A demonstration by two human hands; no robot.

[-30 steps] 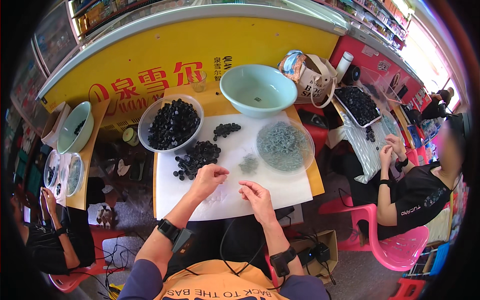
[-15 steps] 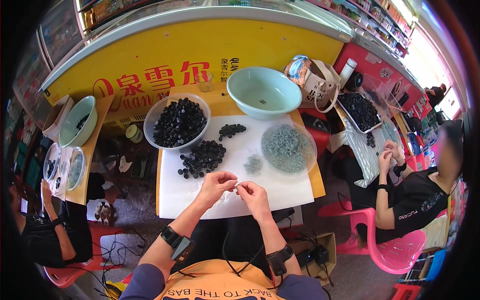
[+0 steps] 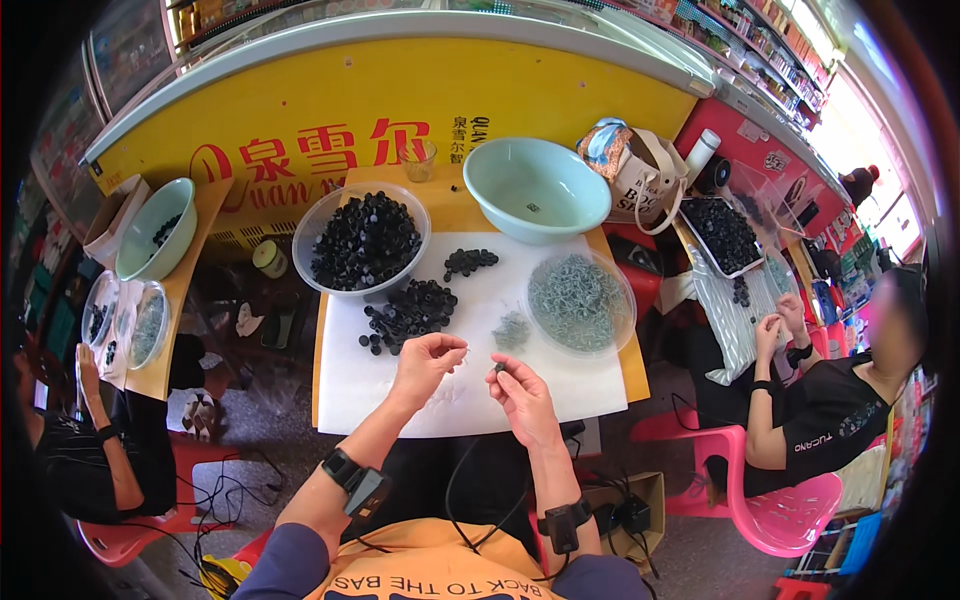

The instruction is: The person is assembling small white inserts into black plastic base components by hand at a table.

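Note:
My right hand (image 3: 524,402) pinches a small round black piece (image 3: 500,367) between thumb and fingertips, above the white paper (image 3: 480,395). To its left, my left hand (image 3: 428,368) has thumb and forefinger closed together; anything between them is too small to make out. The hands are apart. Beyond my left hand lies a heap of small black round pieces (image 3: 412,312), with a smaller black cluster (image 3: 470,262) behind it. A little heap of thin grey-green pieces (image 3: 511,331) lies beside a round clear dish (image 3: 628,325) full of the same.
A clear tub (image 3: 425,225) of black pieces and a pale green basin (image 3: 537,228) stand at the back, with a drinking glass (image 3: 419,160) and tote bag (image 3: 640,185) nearby. Co-workers sit on both sides: a person in black (image 3: 835,425) right, another's hand (image 3: 88,375) left.
My hands, together at the fingertips before, have drawn apart. The right hand has turned, and the black piece now shows in its fingertips.

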